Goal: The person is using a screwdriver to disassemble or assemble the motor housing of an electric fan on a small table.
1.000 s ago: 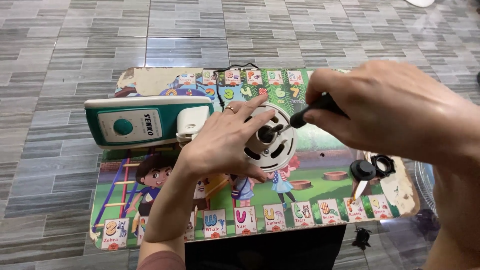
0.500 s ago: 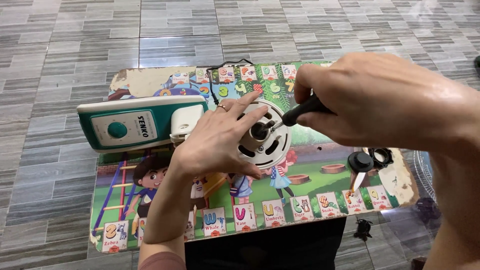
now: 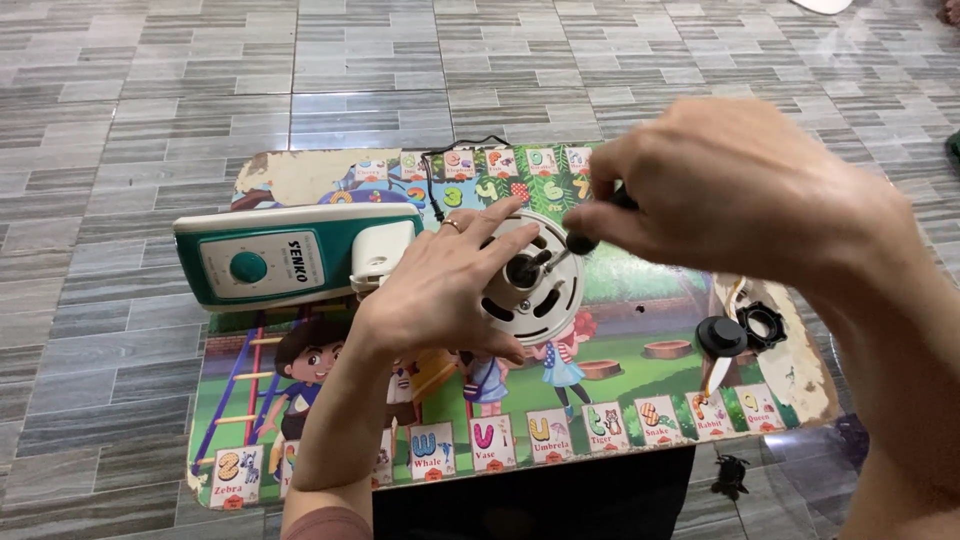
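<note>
Our left hand point(image 3: 440, 290) has fingers spread flat, steadying the round white plastic fan motor housing point(image 3: 530, 285). Our right hand point(image 3: 740, 190) has fingers clamped on the black-handled screwdriver point(image 3: 580, 240), tip at the hub.

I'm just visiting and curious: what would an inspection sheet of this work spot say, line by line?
Surface: colourful picture mat with worn edges, lying on a grey tiled floor.
Job's things: white round fan motor housing joined to a teal and white fan base, lying on the mat; screwdriver tip at the housing's centre.
Clutter: black knob and black ring nut on the mat's right side; small dark piece on the floor.
Hands: left hand steadies the housing; right hand grips the screwdriver.
Cables: thin black cord across the mat's top.
Surroundings: nothing seen beyond floor tiles.
</note>
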